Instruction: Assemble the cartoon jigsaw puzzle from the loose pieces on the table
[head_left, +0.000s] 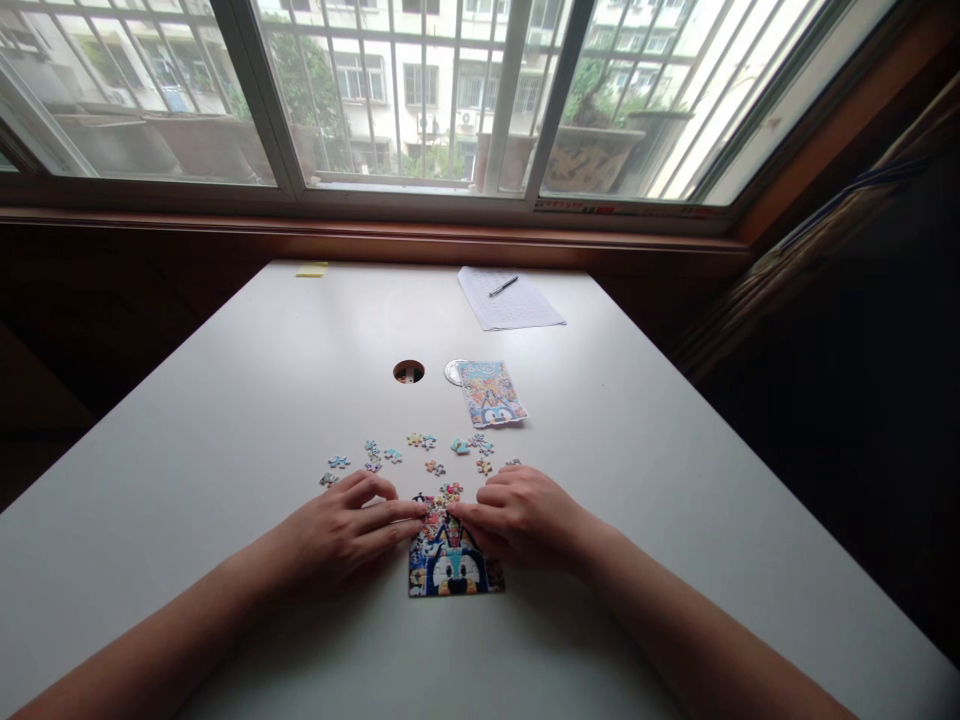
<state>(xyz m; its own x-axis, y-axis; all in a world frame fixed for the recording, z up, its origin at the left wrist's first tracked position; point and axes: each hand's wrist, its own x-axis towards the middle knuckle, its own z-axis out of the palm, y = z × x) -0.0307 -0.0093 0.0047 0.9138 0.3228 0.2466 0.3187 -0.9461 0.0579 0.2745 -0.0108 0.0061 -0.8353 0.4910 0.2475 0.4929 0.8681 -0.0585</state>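
A partly assembled jigsaw puzzle lies flat in front of me, with a blue cartoon dog's face along its lower part. My left hand comes in from the left with its fingers stretched out, the fingertips resting on the puzzle's upper left edge. On the other side my right hand has its fingers curled, and the index fingertip presses on the upper part of the puzzle. Whether anything is pinched under that fingertip is hidden. A reddish puzzle piece sits at the top edge, just above the right fingertip.
Several loose puzzle pieces lie scattered beyond my hands. Behind them are a picture card of the dog, overlapping a round silvery disc, and a table hole. Farther back lie paper, a pen and a yellow slip.
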